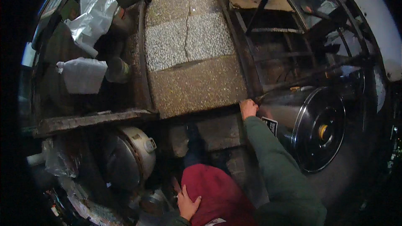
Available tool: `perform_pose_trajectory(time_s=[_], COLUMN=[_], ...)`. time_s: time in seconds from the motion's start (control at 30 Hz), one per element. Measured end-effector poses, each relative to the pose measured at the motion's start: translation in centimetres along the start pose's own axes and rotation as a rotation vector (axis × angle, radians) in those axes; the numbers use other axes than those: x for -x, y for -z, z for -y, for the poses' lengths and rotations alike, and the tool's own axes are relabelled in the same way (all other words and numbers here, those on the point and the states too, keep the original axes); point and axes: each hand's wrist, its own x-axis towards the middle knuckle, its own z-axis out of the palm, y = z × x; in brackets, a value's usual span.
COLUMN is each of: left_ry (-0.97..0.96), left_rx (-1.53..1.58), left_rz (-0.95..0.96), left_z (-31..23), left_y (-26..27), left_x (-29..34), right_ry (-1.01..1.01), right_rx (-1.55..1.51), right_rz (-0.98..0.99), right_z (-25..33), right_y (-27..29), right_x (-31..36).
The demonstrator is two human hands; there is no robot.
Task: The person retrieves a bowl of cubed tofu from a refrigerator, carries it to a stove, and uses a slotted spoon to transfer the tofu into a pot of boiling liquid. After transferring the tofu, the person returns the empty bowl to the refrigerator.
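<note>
My left hand [187, 203] lies against the red apron [217, 192] over my lap, thumb spread away from the fingers. Just beside its fingertips is a thin dark reddish item [176, 184], too dim to name. Stretched forward, my right arm wears a dark green sleeve [272, 159]. At its end my right hand [250, 108] is curled closed by the near side of a shiny metal drum [289, 111] with a round lid [320, 129] and a yellow-rimmed knob. What those fingers hold, if anything, is hidden.
Left of me stands a round cream-and-metal cooker [134, 155]; a metal pot [153, 203] is below it. White plastic bags [86, 75] and a jar [118, 70] sit on the dark left table. A dark-framed rack [280, 50] runs along the right. Pebbled paving [188, 42] stretches ahead.
</note>
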Motion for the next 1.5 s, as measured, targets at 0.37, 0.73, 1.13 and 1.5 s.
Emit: perform_pose_trajectory(time_s=[0.37,0.73,1.13,1.5], left_ry=[-0.05,-0.096,-0.114,0.067], left_rx=[0.177,0.171,0.041,-0.046], left_rz=[0.086,0.02,0.021,0.408], left_z=[-1.7,1.3,-1.9,-1.8], left_y=[4.2,1.7,7.6,18.8], left_x=[-3.1,-3.6,-11.0,-18.4], right_ry=[0.049,0.024,0.147,0.184], right_rx=[-0.202,0.216,0.006,0.187], right_rz=[-0.05,0.258,0.502,0.651], right_z=[0.0,0.5,-0.2,-2.6], right_y=[-2.3,0.8,-1.0,-3.7], right_x=[-3.6,-3.8,-5.3,-5.3])
